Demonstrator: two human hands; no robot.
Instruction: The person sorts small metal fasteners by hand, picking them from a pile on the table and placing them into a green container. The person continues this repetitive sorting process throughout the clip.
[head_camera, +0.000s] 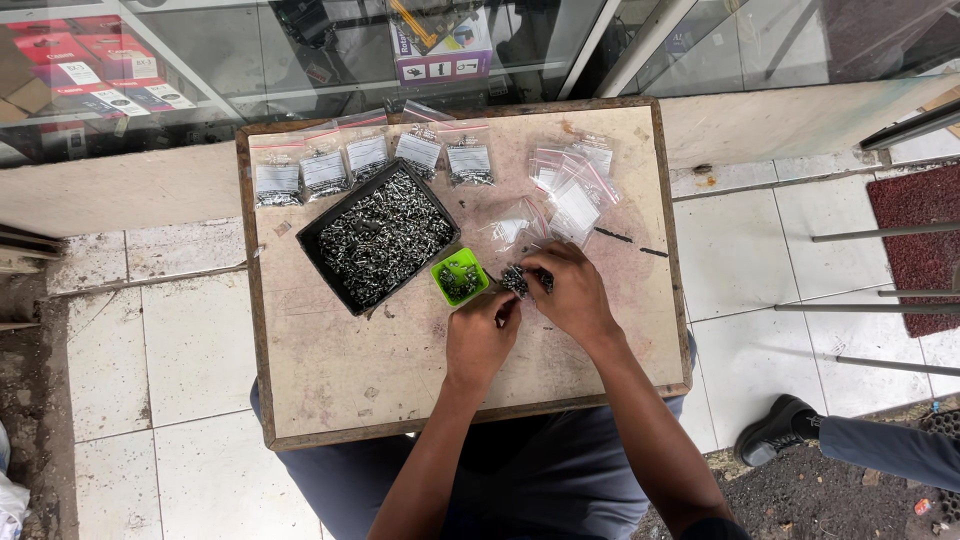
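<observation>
Table (330, 380): a worn wooden board across the person's lap, the largest thing in view and the landmark for everything below
Black tray (312, 235): left of the table's middle, turned at an angle, heaped with small silver screws
Filled bags (368, 155): a row of small clear packets of screws along the table's far edge, behind the black tray
Empty bags (572, 185): a loose pile of clear zip packets at the table's far right
Green cup (459, 276): a small bright square dish at the table's middle, touching the tray's near right corner, with a few screws inside
Screw pile (516, 279): a little dark cluster on the table just right of the green cup, under the fingertips of the right hand
Right hand (572, 293): right of the table's middle, palm down, fingers curled onto the screw pile; its grip is half closed over the screws, though whether it has any pinched cannot be told
Left hand (482, 335): just nearer the table's near edge than the pile, grip drawn in to a pinch with the fingertips pointing up at the pile; what it holds, if anything, is too small to tell
Key relation: the screw pile lies directly ahead of the left grip and beneath the right one, so the right hand is nearer; the pile has no clear long axis
</observation>
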